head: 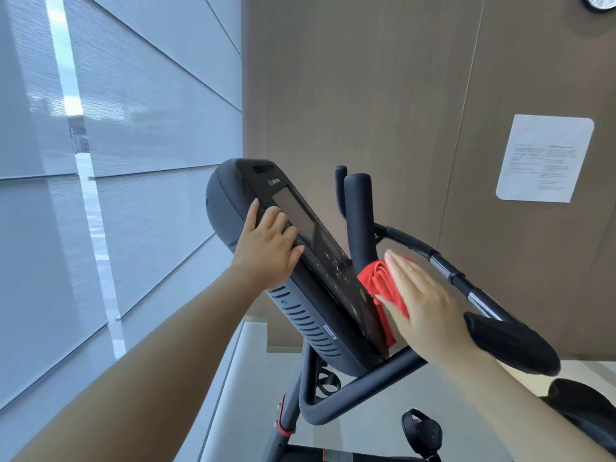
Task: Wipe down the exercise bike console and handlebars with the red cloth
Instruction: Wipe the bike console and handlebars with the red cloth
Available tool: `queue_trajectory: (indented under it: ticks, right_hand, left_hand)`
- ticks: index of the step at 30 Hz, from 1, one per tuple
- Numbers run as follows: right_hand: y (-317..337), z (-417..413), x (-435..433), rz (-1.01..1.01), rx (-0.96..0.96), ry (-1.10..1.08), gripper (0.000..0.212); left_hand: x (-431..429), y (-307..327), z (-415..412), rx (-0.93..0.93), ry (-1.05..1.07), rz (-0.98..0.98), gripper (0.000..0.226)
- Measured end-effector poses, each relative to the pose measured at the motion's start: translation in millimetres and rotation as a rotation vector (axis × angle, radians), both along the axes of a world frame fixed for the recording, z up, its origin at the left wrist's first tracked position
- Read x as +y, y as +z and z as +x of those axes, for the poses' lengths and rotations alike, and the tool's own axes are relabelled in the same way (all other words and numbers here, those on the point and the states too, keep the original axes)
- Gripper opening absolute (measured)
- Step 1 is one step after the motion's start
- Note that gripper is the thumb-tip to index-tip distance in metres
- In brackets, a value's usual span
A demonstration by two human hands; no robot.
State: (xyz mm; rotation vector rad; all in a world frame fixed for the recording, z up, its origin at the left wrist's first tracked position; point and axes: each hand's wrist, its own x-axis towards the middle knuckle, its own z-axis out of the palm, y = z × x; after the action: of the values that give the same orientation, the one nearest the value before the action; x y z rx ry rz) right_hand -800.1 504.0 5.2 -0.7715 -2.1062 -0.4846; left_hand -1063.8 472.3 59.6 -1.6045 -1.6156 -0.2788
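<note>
The dark exercise bike console (pixel 301 248) tilts across the middle of the view, its screen facing up and right. My left hand (pixel 266 250) grips its left edge, fingers curled over onto the face beside the screen. My right hand (pixel 421 305) lies flat with straight fingers, pressing the bunched red cloth (pixel 383 288) against the console's lower right side. The black handlebars (pixel 443 265) curve off to the right behind that hand, with an upright grip (pixel 358 211) rising beyond the console and a padded end (pixel 513 345) close to my right wrist.
A brown panelled wall (pixel 366 95) stands right behind the bike with a white notice sheet (pixel 545 158) on it and a clock (pixel 601 1) at the top right. Window blinds (pixel 116 145) fill the left. The bike frame (pixel 296 405) and a pedal (pixel 421 431) sit below.
</note>
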Motion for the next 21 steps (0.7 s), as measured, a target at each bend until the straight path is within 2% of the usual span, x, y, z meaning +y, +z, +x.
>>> queue_trajectory:
  ticks: [3, 5, 7, 9, 11, 16, 19, 21]
  right_hand:
    - [13, 16, 8, -0.264, 0.29, 0.157, 0.06]
    - [25, 19, 14, -0.342, 0.44, 0.177, 0.063]
    - [31, 19, 16, -0.413, 0.384, 0.222, 0.062]
    - [25, 18, 15, -0.41, 0.16, 0.237, 0.057]
    - [19, 23, 20, -0.388, 0.033, 0.258, 0.052]
    - [42, 36, 50, -0.584, 0.165, 0.493, 0.038]
    - [66, 26, 73, -0.748, 0.297, 0.663, 0.022]
    - [79, 13, 85, -0.785, 0.348, 0.762, 0.015]
  left_hand:
    - [-1, 0, -2, 0.012, -0.007, -0.008, 0.055]
    - [-3, 1, -3, 0.006, -0.035, -0.002, 0.052]
    - [-5, 3, -2, -0.005, -0.039, -0.013, 0.049]
    - [-7, 5, 0, -0.015, -0.018, -0.03, 0.046]
    - [-8, 6, 4, -0.03, -0.004, -0.039, 0.044]
    - [-11, 20, 12, -0.185, -0.027, -0.061, 0.043]
    - [-15, 32, 27, -0.336, -0.05, -0.013, 0.042]
    - [-16, 39, 41, -0.393, -0.033, 0.023, 0.042]
